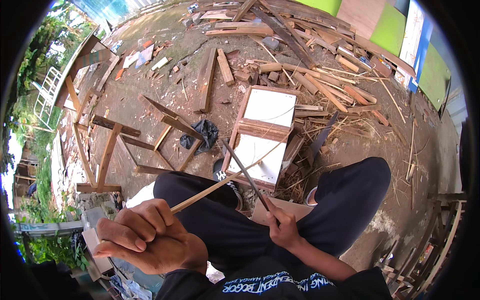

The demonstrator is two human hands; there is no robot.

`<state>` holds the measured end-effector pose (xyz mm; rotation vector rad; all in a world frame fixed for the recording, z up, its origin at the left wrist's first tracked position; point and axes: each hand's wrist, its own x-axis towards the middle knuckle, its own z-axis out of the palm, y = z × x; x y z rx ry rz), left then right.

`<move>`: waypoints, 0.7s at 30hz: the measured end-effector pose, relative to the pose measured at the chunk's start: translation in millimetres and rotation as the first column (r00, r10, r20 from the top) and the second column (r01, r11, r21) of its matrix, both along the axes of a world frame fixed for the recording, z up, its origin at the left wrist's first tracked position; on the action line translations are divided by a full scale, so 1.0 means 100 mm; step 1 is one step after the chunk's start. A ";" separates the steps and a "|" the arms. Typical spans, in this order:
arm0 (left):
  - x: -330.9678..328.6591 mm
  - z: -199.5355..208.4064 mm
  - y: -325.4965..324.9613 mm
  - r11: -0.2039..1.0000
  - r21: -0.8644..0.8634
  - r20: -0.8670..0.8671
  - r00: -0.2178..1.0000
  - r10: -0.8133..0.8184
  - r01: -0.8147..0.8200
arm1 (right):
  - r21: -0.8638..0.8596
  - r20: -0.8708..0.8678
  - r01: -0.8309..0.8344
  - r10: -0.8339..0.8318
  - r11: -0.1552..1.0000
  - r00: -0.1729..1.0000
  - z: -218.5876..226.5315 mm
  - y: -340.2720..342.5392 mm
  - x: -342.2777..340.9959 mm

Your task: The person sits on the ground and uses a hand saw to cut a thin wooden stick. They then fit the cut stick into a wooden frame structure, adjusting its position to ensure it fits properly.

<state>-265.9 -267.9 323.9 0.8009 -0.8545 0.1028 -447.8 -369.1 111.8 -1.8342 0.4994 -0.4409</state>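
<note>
Left hand (155,240): fingers (132,230) closed round near end of thin wooden strip (205,192), strip slanting up and right past dark trousers (355,200). Right hand (285,228): fingers wrapped on long dark blade (255,188). Blade crosses strip in view; contact cannot be confirmed. White-panelled wooden frame (267,107) on ground (385,150) ahead.

Head-worn fisheye view, facing down, hands (284,227) near
</note>
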 end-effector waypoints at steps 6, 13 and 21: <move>0.00 -0.02 0.00 0.993 0.000 -0.032 0.992 0.120 -0.121 | 0.170 -0.304 0.058 -0.004 0.984 0.953 -0.03 -0.05 -0.06; -0.01 0.02 -0.07 0.995 -0.008 -0.032 0.995 0.100 -0.100 | 0.090 -0.221 0.073 -0.052 0.993 0.974 -0.20 -0.11 -0.15; 0.02 0.01 -0.03 0.992 0.003 -0.024 0.991 0.128 -0.128 | 0.149 -0.299 0.005 0.040 0.989 0.953 -0.17 -0.24 -0.18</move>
